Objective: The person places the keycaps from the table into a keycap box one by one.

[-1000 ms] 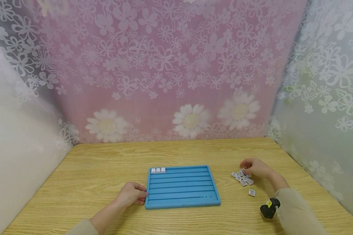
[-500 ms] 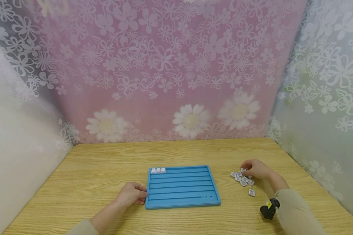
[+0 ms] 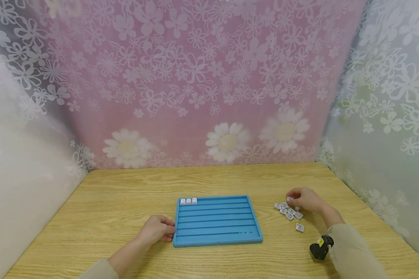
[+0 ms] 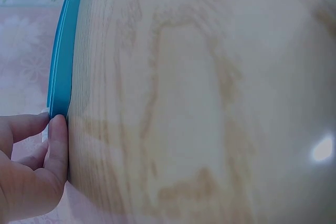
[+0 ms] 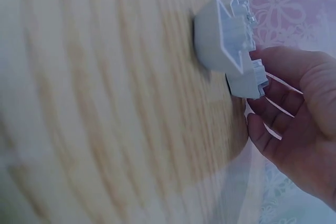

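A blue ridged tray (image 3: 214, 219) lies on the table, with three white keycaps (image 3: 188, 201) side by side in its far left corner. My left hand (image 3: 157, 229) pinches the tray's left edge near the front; the left wrist view has thumb and fingertip at the blue rim (image 4: 63, 72). To the right, my right hand (image 3: 305, 199) holds one keycap (image 3: 290, 198) between thumb and fingers, just over a loose pile of keycaps (image 3: 283, 211). In the right wrist view, overturned keycaps with hollow undersides (image 5: 236, 35) partly hide the fingertips of that hand (image 5: 310, 108).
One keycap (image 3: 300, 227) lies apart, in front of the pile. A black wrist camera (image 3: 319, 250) sits at the right sleeve. The wooden table (image 3: 209, 261) ends at a flowered pink curtain (image 3: 195, 77) behind and pale curtains at both sides.
My right hand has picked a keycap out of the pile and raised it slightly, and some keycaps there have shifted a little. The left hand stays at the tray's edge.
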Action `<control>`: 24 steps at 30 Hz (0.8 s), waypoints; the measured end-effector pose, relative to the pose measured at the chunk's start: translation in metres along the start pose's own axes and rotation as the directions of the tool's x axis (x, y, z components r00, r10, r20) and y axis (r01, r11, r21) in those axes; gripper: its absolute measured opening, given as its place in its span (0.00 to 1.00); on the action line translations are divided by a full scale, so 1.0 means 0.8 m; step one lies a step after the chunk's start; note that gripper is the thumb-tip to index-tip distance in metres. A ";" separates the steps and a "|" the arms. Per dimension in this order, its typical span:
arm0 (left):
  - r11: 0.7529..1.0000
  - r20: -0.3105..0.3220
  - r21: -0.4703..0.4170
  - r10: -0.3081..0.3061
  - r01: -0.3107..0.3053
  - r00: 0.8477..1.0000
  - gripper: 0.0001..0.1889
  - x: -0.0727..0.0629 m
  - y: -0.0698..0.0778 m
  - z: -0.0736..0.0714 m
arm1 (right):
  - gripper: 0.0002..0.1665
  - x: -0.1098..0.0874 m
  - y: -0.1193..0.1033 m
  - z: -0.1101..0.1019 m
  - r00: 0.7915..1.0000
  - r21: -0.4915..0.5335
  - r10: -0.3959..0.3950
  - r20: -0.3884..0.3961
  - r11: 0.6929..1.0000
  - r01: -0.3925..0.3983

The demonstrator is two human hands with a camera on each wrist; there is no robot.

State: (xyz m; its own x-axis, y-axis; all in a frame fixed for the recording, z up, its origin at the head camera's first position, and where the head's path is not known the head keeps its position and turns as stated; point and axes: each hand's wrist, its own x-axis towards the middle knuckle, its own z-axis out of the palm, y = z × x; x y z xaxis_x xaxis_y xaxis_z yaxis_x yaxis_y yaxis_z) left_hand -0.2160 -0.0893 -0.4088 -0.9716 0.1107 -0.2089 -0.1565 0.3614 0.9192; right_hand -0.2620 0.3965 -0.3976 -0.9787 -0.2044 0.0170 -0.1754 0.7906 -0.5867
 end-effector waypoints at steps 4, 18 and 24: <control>1.000 -0.003 0.008 -0.009 0.009 1.000 0.08 0.001 0.000 0.000 | 0.20 0.000 0.000 0.000 1.000 0.008 -0.013 -0.005 1.000 0.013; 1.000 -0.007 0.007 -0.012 0.012 1.000 0.07 0.001 0.001 0.000 | 0.19 0.007 -0.025 0.000 0.999 0.054 -0.046 -0.022 0.997 0.047; 1.000 -0.011 0.009 -0.011 0.012 1.000 0.07 0.001 0.001 0.001 | 0.20 0.011 -0.030 0.003 0.998 0.057 -0.063 -0.031 0.996 0.065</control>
State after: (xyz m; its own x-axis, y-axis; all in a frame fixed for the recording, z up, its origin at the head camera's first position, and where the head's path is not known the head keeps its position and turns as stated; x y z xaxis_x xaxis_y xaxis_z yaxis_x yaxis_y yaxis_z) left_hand -0.2170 -0.0882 -0.4084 -0.9717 0.0963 -0.2158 -0.1661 0.3710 0.9136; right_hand -0.2662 0.3745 -0.3851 -0.9685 -0.2360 0.0792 -0.2322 0.7418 -0.6292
